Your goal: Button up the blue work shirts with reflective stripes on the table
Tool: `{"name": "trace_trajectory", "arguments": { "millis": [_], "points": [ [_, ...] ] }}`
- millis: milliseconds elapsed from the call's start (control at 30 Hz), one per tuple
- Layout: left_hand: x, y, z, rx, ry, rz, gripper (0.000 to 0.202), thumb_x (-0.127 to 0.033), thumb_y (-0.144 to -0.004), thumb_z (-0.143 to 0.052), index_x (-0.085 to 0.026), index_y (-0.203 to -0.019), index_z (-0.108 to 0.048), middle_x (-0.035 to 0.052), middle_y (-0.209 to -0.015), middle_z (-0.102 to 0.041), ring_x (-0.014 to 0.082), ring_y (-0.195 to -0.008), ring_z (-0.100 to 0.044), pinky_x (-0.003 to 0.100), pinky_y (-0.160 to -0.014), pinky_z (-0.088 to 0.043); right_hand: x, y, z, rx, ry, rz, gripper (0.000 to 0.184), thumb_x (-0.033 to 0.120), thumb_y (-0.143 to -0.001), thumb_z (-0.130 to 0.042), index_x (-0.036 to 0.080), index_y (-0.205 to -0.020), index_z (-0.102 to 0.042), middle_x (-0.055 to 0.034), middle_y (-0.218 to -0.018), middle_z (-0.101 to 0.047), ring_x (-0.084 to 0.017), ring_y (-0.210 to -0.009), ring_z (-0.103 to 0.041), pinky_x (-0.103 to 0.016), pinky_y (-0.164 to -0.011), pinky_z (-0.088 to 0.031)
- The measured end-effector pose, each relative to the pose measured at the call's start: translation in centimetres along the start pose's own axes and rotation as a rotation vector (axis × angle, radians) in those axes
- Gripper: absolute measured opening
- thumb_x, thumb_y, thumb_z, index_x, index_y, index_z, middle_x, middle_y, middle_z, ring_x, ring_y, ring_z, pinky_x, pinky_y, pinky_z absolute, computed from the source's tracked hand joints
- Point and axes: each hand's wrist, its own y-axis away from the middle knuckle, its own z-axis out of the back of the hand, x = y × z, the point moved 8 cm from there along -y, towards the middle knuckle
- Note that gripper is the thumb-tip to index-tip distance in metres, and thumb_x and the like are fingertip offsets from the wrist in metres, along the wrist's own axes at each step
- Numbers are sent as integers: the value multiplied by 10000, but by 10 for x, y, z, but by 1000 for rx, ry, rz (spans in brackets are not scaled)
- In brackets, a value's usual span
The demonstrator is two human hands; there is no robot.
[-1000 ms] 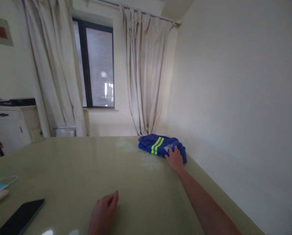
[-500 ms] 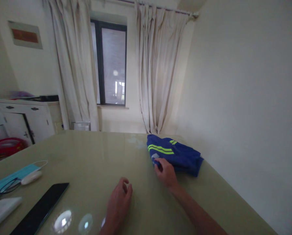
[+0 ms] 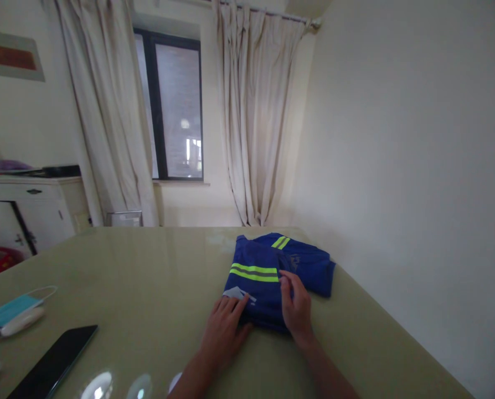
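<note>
A dark blue work garment (image 3: pixel 258 302) with yellow-green and grey reflective stripes lies folded on the table. More blue cloth (image 3: pixel 314 266) with a similar stripe spreads out to its right and behind; whether both are one piece I cannot tell. My left hand (image 3: pixel 226 328) rests on the near left corner of the garment, its fingers laid out flat over a pale grey patch. My right hand (image 3: pixel 297 307) is at the right side of the folded part, fingers curled and thumb and forefinger pinching at the cloth edge by the stripe's end.
The glossy greenish table (image 3: pixel 148 277) reflects ceiling lights. On its left side lie a black phone (image 3: pixel 54 360), a blue face mask (image 3: pixel 9 311) and a white mouse-shaped object (image 3: pixel 23 321). A wall (image 3: pixel 397 166) runs along the right side.
The front part of the garment has been drawn toward me and now lies flatter. My left hand has moved forward and right onto it; my right hand has shifted slightly right. The view has turned right.
</note>
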Motion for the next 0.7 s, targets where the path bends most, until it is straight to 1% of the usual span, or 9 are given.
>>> {"name": "trace_trajectory", "arguments": {
  "millis": [67, 133, 200, 267, 400, 467, 533, 600, 700],
  "points": [
    [12, -8, -3, 18, 64, 117, 347, -358, -883, -660, -284, -1221, -691, 68, -1192, -705, 306, -1146, -620, 491, -1024, -473, -36, -10, 15, -58, 22, -171, 433, 521, -989, -411, 191, -1082, -674, -106, -967, -743, -242, -847, -706, -352, -811, -554],
    [21, -11, -2, 26, 174, 203, 181, -359, -845, -702, -268, -990, -757, 65, -1089, -723, 301, -1069, -637, 450, -954, -493, -69, -12, 20, -27, 20, -320, 508, 585, -962, -385, 183, -1096, -666, -105, -939, -745, -241, -776, -707, -344, -742, -560],
    [27, -11, 1, 22, 336, 248, 114, -349, -817, -720, -254, -862, -763, 59, -1012, -734, 278, -999, -648, 403, -915, -494, -91, -10, 17, 41, 10, -413, 542, 618, -940, -366, 189, -1096, -659, -102, -935, -748, -241, -743, -709, -343, -695, -563],
    [30, -10, 5, 21, 508, 264, 122, -348, -822, -704, -244, -802, -765, 51, -963, -743, 253, -954, -659, 359, -887, -493, -104, -7, 11, 95, 25, -454, 513, 617, -929, -370, 217, -1054, -666, -89, -937, -755, -250, -785, -720, -347, -714, -564],
    [42, -9, 7, 13, 691, 335, 248, -428, -845, -668, -223, -760, -779, 41, -863, -739, 231, -863, -670, 319, -826, -493, -108, -4, -2, 184, 129, -426, 373, 479, -919, -397, 252, -985, -685, -67, -998, -769, -256, -964, -719, -347, -842, -533],
    [49, -10, 6, -12, 734, 393, 326, -500, -840, -659, -209, -771, -788, 45, -840, -735, 238, -843, -669, 325, -804, -500, -106, -3, -8, 248, 197, -399, 347, 370, -902, -376, 247, -979, -691, -70, -1012, -769, -251, -969, -717, -344, -850, -516],
    [59, -9, 5, -66, 811, 481, 383, -556, -814, -672, -193, -832, -792, 59, -877, -754, 261, -891, -680, 347, -833, -520, -104, -1, -11, 304, 254, -375, 337, 317, -899, -370, 246, -977, -691, -71, -988, -769, -246, -933, -720, -335, -821, -505],
    [72, -4, 2, -148, 958, 625, 423, -563, -801, -681, -173, -932, -778, 80, -933, -772, 278, -950, -694, 378, -875, -543, -100, 2, -13, 353, 293, -343, 310, 317, -921, -389, 246, -985, -684, -68, -970, -767, -241, -907, -720, -326, -798, -496],
    [100, 15, 1, -393, 1135, 878, 409, -531, -902, -552, -186, -1060, -706, 92, -960, -767, 235, -921, -715, 364, -831, -581, -93, 6, -17, 422, 358, -286, 242, 272, -904, -458, 233, -994, -679, -72, -981, -756, -239, -916, -711, -323, -809, -492]
  ]
}}
